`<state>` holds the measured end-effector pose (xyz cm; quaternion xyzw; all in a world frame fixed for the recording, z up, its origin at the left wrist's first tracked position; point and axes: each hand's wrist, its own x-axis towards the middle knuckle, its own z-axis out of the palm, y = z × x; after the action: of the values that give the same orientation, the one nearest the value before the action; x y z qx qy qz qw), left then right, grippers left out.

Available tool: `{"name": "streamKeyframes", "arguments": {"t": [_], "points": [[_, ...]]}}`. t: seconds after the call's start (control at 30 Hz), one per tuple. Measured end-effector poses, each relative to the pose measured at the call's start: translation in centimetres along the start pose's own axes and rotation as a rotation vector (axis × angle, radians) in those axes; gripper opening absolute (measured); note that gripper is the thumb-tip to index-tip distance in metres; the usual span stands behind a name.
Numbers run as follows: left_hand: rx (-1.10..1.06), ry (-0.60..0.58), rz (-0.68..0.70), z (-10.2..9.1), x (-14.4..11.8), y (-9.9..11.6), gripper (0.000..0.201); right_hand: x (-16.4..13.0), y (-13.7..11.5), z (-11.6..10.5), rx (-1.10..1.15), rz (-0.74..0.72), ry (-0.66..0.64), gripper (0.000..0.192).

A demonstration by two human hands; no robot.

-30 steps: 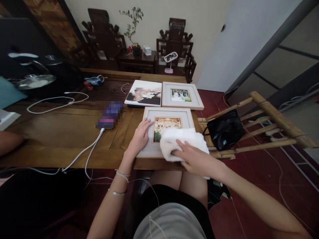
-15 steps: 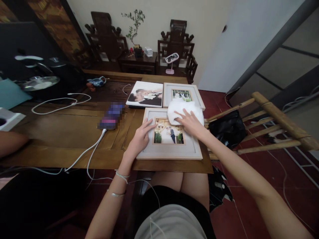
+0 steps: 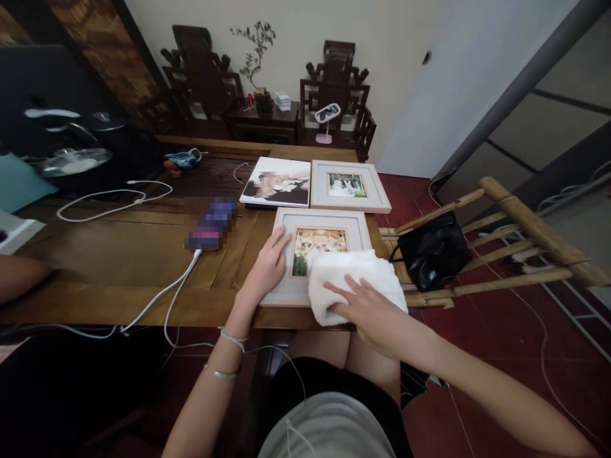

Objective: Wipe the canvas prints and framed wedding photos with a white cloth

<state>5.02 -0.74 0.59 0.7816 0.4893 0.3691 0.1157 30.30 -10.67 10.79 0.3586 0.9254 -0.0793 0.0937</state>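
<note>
A light wooden picture frame (image 3: 281,294) with a pale mat and a wedding photo (image 3: 301,243) lies flat near the table's front edge. Across its left border rests my left hand (image 3: 268,262), fingers stretched out flat. My right hand (image 3: 365,306) has a folded, fluffy white towel (image 3: 377,270) pressed on the lower right of the frame, thumb tucked at the fold. The towel covers part of the photo and overhangs the front edge. Behind lie a second picture frame (image 3: 377,184) and a white-covered photo album (image 3: 255,191).
A phone (image 3: 210,224) with white cables is on the wooden table (image 3: 119,267) to the left, beyond which another person's arm (image 3: 21,277) shows. A pot with a glass lid (image 3: 76,162) stands farther back. On the right, a bamboo chair (image 3: 520,219) holds a black bag (image 3: 434,251).
My right hand has brought the towel from the frame's upper right corner down toward its lower right, uncovering the second frame behind. My left hand stays in place.
</note>
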Motion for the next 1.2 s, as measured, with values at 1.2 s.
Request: {"name": "streamKeyframes", "arguments": {"t": [1.2], "points": [[0.039, 0.000, 0.043, 0.4, 0.2, -0.4, 0.032, 7.0, 6.6, 1.4, -0.034, 0.179, 0.326, 0.065]]}}
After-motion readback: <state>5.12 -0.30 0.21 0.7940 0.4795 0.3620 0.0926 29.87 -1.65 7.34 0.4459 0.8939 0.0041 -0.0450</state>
